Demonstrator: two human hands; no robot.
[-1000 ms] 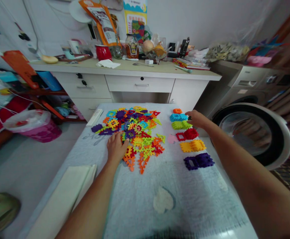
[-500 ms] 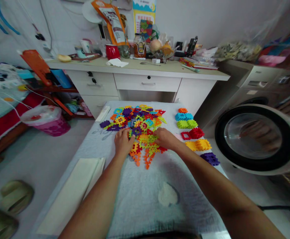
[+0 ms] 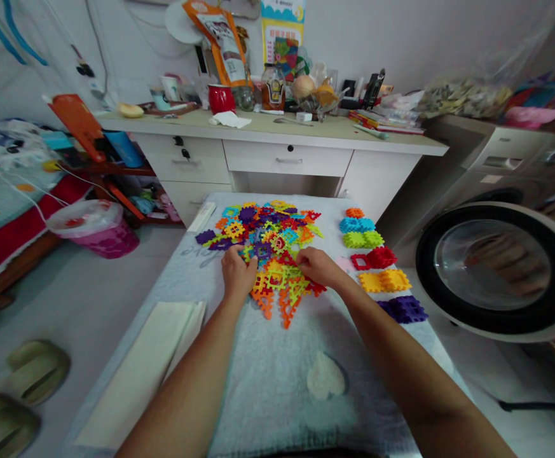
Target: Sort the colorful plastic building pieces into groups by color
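Left hand: set at the left edge of the pile, fingers curled, thumb toward the other hand; whether it grips a piece cannot be told. Right hand: set at the pile's right edge, fingers bunched and pointing inward; what lies between the fingertips is hidden.

Pile: flat plastic pieces with toothed edges, mixed and overlapping, in purple, red, yellow, green, blue and orange. Shapes include open square frames, windowed squares and pointed triangles. Location: far half of the cloth-covered counter.

To the right, groups sorted by colour form a line, far to near: orange group, blue group, green group, red group, yellow group, purple group.

Markings: script on the cloth, left of the pile, is partly covered and illegible. Beyond, the wall poster bears red characters, apparently beginning 好孩子. Labels on the jar and orange pouch are too small to read.
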